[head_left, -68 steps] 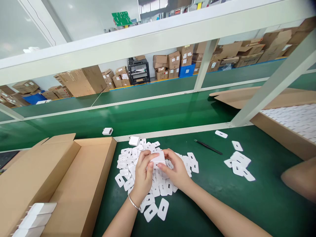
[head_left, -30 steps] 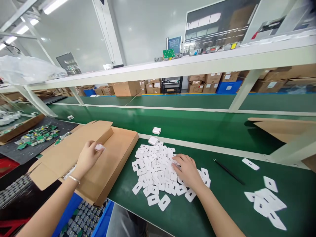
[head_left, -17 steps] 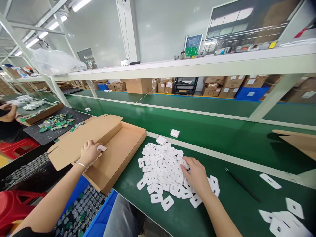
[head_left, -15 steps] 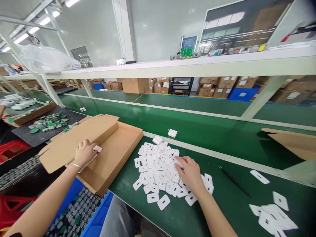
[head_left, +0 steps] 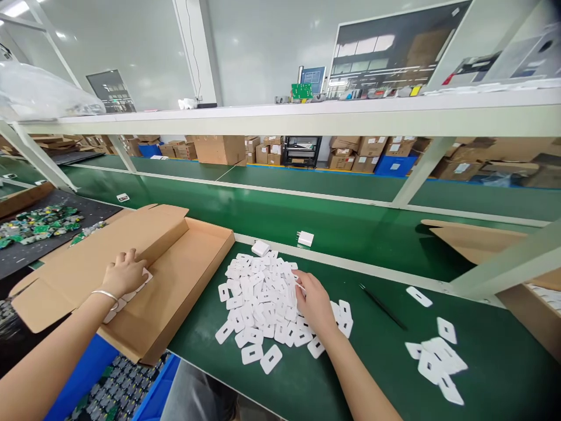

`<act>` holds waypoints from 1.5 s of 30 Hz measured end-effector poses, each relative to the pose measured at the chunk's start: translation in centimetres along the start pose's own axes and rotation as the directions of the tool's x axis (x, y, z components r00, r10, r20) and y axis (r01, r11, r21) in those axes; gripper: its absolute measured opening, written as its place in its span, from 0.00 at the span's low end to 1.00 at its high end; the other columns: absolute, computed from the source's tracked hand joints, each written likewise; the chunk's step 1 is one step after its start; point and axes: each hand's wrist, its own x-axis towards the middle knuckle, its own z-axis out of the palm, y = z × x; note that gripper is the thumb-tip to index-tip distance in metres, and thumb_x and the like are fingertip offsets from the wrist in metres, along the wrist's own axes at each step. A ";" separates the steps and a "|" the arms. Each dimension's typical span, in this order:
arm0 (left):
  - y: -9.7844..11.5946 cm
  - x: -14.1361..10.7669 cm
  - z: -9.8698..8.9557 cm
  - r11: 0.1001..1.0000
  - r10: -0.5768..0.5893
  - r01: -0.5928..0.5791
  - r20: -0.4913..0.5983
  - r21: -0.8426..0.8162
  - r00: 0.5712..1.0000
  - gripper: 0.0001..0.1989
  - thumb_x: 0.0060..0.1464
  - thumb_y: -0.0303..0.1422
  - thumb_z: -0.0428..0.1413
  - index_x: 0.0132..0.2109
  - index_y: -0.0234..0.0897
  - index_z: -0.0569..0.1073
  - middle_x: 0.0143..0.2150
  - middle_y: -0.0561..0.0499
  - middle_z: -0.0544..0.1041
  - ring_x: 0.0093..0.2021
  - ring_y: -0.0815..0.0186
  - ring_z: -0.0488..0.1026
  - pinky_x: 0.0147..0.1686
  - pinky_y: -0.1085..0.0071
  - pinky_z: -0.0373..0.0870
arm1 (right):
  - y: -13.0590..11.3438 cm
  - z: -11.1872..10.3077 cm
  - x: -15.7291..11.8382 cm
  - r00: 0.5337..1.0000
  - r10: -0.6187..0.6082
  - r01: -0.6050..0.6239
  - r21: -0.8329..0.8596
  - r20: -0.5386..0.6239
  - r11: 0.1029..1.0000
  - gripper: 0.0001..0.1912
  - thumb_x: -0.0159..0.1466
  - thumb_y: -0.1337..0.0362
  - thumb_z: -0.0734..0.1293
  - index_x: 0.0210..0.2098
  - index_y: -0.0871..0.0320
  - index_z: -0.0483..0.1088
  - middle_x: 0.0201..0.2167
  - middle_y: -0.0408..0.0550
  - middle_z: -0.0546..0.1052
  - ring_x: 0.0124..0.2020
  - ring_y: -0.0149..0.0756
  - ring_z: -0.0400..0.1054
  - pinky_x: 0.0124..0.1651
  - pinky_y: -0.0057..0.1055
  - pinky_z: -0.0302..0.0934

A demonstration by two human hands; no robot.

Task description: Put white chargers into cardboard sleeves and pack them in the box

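Observation:
My left hand is inside the near-left part of an open cardboard box. Its fingers are closed at a small white plastic plate, at the end of a row of similar plates along the box's left wall. At the right side of a heap of white plates with slots, my right hand pinches one white plate between thumb and fingers. Its other fingertips are partly hidden.
Black tweezers and a few loose plates lie to the right on the green table. Two white chargers sit behind the heap. A blue crate of circuit parts stands below. A shelf crosses above.
My left hand has brought its plate down to the row along the box wall. My right hand now has a plate raised between its fingers at the heap's edge. The view has swung right.

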 end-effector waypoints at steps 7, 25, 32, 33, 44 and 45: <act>14.8 2.9 -6.3 0.949 0.279 -0.311 -0.321 -0.052 0.905 0.17 0.65 0.33 0.47 0.54 0.37 0.74 0.64 0.37 0.64 0.60 0.48 0.65 0.59 0.51 0.65 | 0.0 -0.1 0.5 0.967 0.171 -0.168 0.030 -0.191 0.985 0.14 0.75 0.56 0.54 0.42 0.56 0.66 0.36 0.52 0.77 0.34 0.44 0.73 0.34 0.37 0.64; 55.3 2.9 -6.6 0.177 0.720 -0.799 -0.477 -0.575 0.503 0.23 0.60 0.31 0.62 0.61 0.37 0.70 0.56 0.42 0.75 0.55 0.55 0.74 0.56 0.52 0.73 | 1.6 -1.8 -0.2 0.730 0.293 -0.020 0.409 -0.618 0.913 0.20 0.77 0.55 0.53 0.47 0.59 0.72 0.32 0.47 0.73 0.31 0.35 0.67 0.33 0.32 0.63; 45.5 -0.6 -6.1 0.022 0.520 -0.727 -0.614 -0.686 0.595 0.30 0.61 0.28 0.58 0.68 0.43 0.60 0.64 0.39 0.65 0.66 0.53 0.65 0.64 0.53 0.66 | -0.1 -1.9 0.0 0.722 0.138 0.115 0.314 -0.678 0.942 0.22 0.77 0.63 0.51 0.63 0.55 0.67 0.45 0.53 0.71 0.43 0.40 0.68 0.42 0.38 0.68; 43.5 -1.5 -6.2 0.005 0.486 -0.718 -0.626 -0.696 0.610 0.29 0.63 0.29 0.57 0.67 0.45 0.60 0.64 0.40 0.65 0.66 0.54 0.65 0.64 0.53 0.66 | -0.5 -1.9 -0.1 0.726 0.132 0.111 0.304 -0.675 0.946 0.23 0.77 0.64 0.51 0.65 0.54 0.66 0.47 0.55 0.70 0.46 0.41 0.68 0.43 0.40 0.69; 31.8 -8.4 -4.5 -0.206 0.285 -0.680 -0.708 -0.704 0.647 0.26 0.59 0.27 0.62 0.61 0.48 0.64 0.62 0.44 0.72 0.70 0.50 0.63 0.68 0.42 0.60 | -4.7 -1.9 -0.9 0.842 0.187 0.010 0.360 -0.506 0.933 0.20 0.72 0.63 0.65 0.63 0.51 0.70 0.49 0.52 0.76 0.47 0.41 0.73 0.48 0.39 0.72; 31.7 -8.5 -4.1 -0.229 0.270 -0.670 -0.708 -0.706 0.653 0.27 0.58 0.26 0.62 0.61 0.49 0.63 0.60 0.44 0.72 0.68 0.51 0.65 0.67 0.43 0.61 | -4.8 -1.8 -1.0 0.849 0.200 0.004 0.384 -0.489 0.923 0.18 0.71 0.63 0.66 0.60 0.51 0.72 0.48 0.52 0.76 0.47 0.41 0.73 0.48 0.38 0.72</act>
